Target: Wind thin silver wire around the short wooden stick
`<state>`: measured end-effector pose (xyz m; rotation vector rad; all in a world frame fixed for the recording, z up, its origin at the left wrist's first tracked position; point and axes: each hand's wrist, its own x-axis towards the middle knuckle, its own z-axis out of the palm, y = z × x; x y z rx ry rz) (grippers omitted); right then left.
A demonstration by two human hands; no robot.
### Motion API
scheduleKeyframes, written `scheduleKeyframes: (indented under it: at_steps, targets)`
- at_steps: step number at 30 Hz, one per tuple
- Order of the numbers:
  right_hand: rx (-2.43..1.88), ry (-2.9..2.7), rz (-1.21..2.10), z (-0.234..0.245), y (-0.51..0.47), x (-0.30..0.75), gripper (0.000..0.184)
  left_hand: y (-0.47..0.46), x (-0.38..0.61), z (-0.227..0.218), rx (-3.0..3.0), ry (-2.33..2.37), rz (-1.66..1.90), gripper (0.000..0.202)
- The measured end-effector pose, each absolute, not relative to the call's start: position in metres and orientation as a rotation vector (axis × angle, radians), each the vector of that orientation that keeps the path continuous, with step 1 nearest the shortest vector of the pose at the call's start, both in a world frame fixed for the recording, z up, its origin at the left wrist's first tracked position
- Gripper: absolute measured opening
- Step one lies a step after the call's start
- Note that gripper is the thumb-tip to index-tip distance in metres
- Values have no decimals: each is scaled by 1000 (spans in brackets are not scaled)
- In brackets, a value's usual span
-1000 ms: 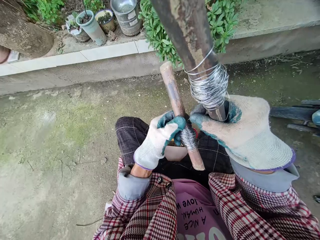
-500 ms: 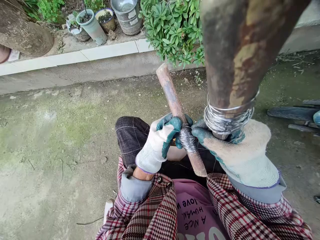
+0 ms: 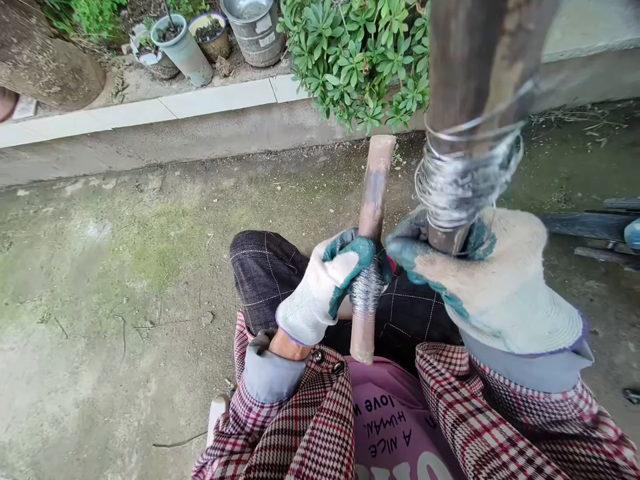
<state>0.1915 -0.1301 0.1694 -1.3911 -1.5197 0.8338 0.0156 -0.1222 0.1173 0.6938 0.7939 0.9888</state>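
Note:
My left hand (image 3: 327,283), in a white and green work glove, is closed round a short rusty stick (image 3: 372,200) with a tight coil of thin silver wire (image 3: 366,293) wound on it just below my fingers. My right hand (image 3: 480,280), gloved the same, grips the lower end of a thick dark rod (image 3: 475,60) that rises close to the camera. A loose bundle of wire (image 3: 463,177) is wrapped round that rod just above my fist. The two hands nearly touch, over my lap.
Bare mossy concrete ground (image 3: 115,267) lies to the left. A low kerb (image 3: 150,113) runs across the back with plant pots (image 3: 185,50), a metal bucket (image 3: 253,30) and a leafy green plant (image 3: 360,60). Dark objects (image 3: 595,227) lie at the right edge.
The short stick has swung from leaning left to nearly upright. The thick rod has tilted back away from the camera, and its wire bundle now shows higher above my right fist.

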Motion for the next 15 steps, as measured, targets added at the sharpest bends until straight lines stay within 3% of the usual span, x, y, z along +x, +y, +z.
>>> scheduleKeyframes:
  at_steps: [7,15]
  targets:
    - [-1394,-1474,815,169,-130,190,11,-131,12,107,632,781,934,43]
    - [-1421,-1522,803,157,-140,197,10,-134,18,99,554,838,1006,34]
